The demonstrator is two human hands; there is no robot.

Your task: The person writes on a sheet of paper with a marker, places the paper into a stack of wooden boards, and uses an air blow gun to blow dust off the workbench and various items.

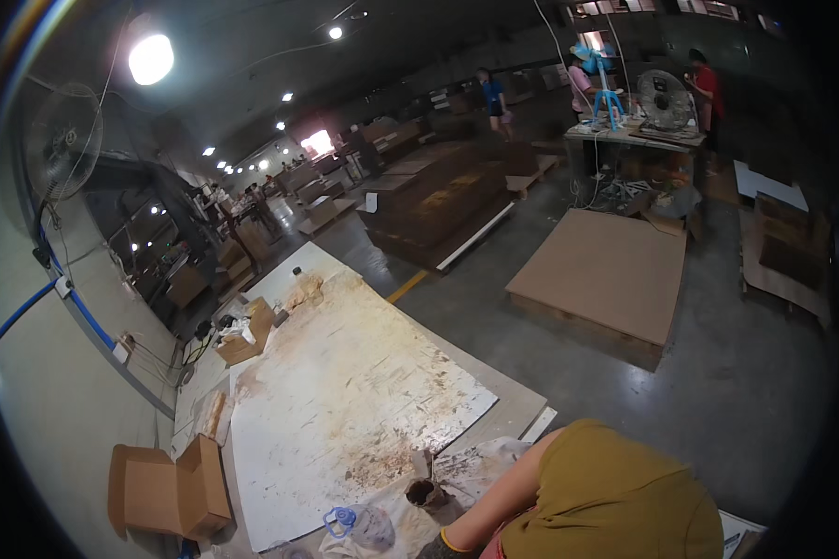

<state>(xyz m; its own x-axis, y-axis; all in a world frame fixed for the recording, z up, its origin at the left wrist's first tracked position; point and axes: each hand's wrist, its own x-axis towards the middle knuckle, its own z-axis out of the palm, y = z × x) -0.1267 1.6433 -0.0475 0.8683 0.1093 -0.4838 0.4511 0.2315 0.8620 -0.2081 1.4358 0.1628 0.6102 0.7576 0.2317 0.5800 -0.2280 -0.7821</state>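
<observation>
My right arm, in a mustard sleeve, reaches down and left to the lower edge. Only the yellow cuff and dark grey part of the glove on my right hand (441, 550) show; its fingers are out of the picture. Close by stands a brown-stained pot (425, 495) with a dark opening. Left of it lies a clear plastic bottle (373, 529) with a blue looped handle. Both are on a stained whitish cloth (480, 463) at the near end of a white board (326, 410) marked with brown smears. My left hand is not in view.
An open cardboard box (149, 480) lies at the near left; a smaller box (243, 347) holding odds and ends sits farther up the table. Beyond are a low brown-topped stack (606, 275), dark stacked panels (447, 200), standing fans (667, 100) and several people.
</observation>
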